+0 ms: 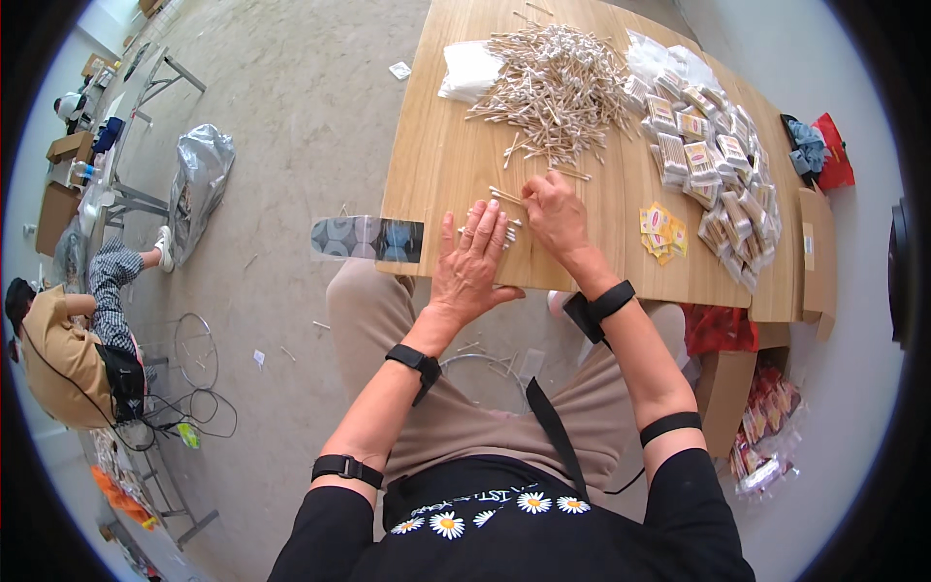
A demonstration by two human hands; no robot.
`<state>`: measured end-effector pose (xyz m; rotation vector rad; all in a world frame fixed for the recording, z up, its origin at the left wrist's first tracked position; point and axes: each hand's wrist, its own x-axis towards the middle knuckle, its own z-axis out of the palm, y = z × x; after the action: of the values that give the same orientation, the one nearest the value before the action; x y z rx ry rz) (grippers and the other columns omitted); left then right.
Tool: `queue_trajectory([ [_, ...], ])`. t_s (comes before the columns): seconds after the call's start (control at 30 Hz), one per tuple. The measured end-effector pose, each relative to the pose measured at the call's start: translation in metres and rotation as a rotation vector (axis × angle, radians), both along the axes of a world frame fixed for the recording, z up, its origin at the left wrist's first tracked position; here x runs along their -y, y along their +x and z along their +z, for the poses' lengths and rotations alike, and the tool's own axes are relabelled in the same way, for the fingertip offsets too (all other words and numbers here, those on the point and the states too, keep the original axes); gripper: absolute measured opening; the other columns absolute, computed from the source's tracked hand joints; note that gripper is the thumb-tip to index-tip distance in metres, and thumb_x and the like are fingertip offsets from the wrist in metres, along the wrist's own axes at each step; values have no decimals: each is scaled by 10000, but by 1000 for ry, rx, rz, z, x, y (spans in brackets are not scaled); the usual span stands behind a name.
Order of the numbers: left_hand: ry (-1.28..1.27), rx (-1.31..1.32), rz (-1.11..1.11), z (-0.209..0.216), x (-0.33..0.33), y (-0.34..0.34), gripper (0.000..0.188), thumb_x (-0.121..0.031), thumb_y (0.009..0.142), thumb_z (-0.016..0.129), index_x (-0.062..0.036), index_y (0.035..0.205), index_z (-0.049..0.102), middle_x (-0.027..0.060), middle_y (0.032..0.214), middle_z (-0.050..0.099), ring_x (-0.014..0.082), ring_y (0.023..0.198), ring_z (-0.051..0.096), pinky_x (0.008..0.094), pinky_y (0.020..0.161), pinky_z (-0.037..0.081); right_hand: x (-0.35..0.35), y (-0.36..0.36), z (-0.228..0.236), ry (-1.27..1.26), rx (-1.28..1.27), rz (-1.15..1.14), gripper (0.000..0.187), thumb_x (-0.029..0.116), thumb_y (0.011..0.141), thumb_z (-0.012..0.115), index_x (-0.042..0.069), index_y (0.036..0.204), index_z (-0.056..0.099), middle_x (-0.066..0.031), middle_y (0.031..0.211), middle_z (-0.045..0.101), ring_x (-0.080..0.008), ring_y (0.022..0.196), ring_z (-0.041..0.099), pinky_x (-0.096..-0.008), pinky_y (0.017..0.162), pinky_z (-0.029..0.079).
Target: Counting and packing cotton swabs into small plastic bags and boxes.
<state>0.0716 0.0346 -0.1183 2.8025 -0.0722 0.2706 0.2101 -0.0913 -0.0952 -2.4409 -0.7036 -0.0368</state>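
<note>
- Left grip (473, 254) lies flat, palm down, fingers stretched out, over a few swabs (514, 223) by the near edge of the tabletop (427, 145); white tips show past the fingers.
- Right grip (556, 218), just beside it, has thumb and fingers pinched on the ends of a few more swabs, which point left.
- Yellow cards (662, 233) lie to the right of the right grip.
- Clear packs (703, 160) of swabs heap along the right side.
- Farther, a loose swab pile (562, 87) spreads, white sheets (469, 70) at its left.
</note>
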Motion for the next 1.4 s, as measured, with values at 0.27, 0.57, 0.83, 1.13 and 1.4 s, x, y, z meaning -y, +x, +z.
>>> queue_trajectory([
  [0.27, -24, 8, -11, 2, -2, 1, 1283, -638, 528, 821, -43, 1532, 287, 110, 1610, 245, 251, 1510, 190, 579, 1215, 73, -10, -13, -10, -7, 16, 101, 63, 108, 857, 623, 63, 855, 667, -153, 903, 627, -377, 818, 661, -474, 715, 536],
  [0.57, -18, -34, -7, 3, 2, 1, 1292, -628, 513, 828, -44, 1532, 289, 116, 1604, 261, 256, 1507, 203, 584, 1209, 101, -67, 31, 8, -181, 124, -164, 159, 162, 850, 671, 63, 972, 651, -178, 1035, 637, -350, 903, 692, -442, 748, 563],
  [0.83, 1, -22, 13, 3, -1, -1, 1278, -636, 514, 829, -54, 1525, 306, 109, 1599, 273, 253, 1500, 221, 574, 1210, 111, -29, 19, -20, -32, 154, 29, 85, 23, 802, 608, 36, 874, 651, -173, 973, 627, -374, 850, 669, -445, 734, 546],
  [1.13, -17, -17, -1, 3, 2, 2, 1280, -624, 506, 833, -48, 1522, 306, 111, 1598, 275, 255, 1500, 224, 578, 1210, 111, 18, 27, -13, 146, -74, 56, 84, 24, 833, 588, 41, 871, 661, -157, 972, 644, -351, 822, 663, -434, 737, 532],
  [1.4, -3, -18, 11, 3, 2, 1, 1283, -623, 509, 834, -55, 1528, 299, 110, 1606, 259, 249, 1503, 214, 585, 1210, 97, -9, -4, -11, 45, 110, -34, 58, 99, 846, 622, 61, 873, 656, -150, 909, 623, -369, 816, 659, -454, 724, 540],
])
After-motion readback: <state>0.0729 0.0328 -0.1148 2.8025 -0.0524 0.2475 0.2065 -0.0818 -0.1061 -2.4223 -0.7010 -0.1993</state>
